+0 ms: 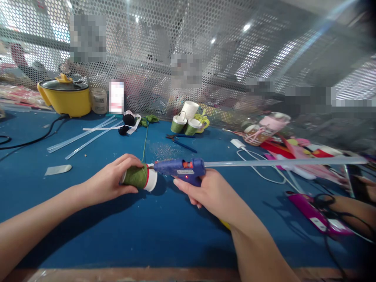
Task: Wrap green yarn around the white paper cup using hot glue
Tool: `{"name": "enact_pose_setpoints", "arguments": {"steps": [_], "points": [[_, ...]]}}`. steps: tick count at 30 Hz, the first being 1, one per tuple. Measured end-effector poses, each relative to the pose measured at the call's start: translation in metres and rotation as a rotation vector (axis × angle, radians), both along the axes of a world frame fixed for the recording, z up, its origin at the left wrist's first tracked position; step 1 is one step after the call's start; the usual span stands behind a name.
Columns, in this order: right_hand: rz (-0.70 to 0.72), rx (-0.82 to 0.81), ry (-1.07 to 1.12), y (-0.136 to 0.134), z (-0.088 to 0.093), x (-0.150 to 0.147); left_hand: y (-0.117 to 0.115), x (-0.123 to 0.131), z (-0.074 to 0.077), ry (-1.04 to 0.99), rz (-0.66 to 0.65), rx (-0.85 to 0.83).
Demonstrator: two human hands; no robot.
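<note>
My left hand point(114, 178) is wrapped round a small paper cup point(135, 177) wound with green yarn, tipped on its side with its white end toward the right. A red band circles the cup beside the yarn. My right hand point(210, 192) grips a blue hot glue gun point(180, 169), its red light lit. The gun's nozzle meets the cup near the red band. A long clear glue stick point(264, 161) juts from the gun's back to the right. From the cup a strand of green yarn point(146, 141) runs back to a small green bundle point(151, 119).
Pliers point(183, 143) lie ahead, before several small cups point(186, 119). Loose glue sticks point(85, 135) and a yellow pot point(66, 100) are at left. A purple power strip point(319, 215), cables and another person's arm point(349, 207) occupy the right. A perforated metal screen point(164, 51) stands behind.
</note>
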State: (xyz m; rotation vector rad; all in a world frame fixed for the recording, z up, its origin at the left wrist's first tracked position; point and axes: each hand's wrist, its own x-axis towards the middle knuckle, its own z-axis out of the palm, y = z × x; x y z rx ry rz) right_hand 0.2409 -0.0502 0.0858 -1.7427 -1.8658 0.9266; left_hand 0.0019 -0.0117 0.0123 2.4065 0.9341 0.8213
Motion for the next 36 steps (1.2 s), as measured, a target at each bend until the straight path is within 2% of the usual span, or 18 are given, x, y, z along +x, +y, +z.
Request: {"name": "enact_pose_setpoints", "arguments": {"steps": [11, 18, 36], "points": [[0.034, -0.022, -0.024, -0.002, 0.0021, 0.0007, 0.0002, -0.0001, 0.0054, -0.019, 0.085, -0.142], [0.031, -0.018, -0.018, -0.0028, 0.0018, -0.0003, 0.0007, -0.0009, 0.0048, -0.021, 0.094, -0.158], [0.018, 0.002, 0.003, 0.0064, -0.0041, -0.0004, -0.0039, 0.0013, 0.0005, 0.03, 0.004, 0.061]]}}
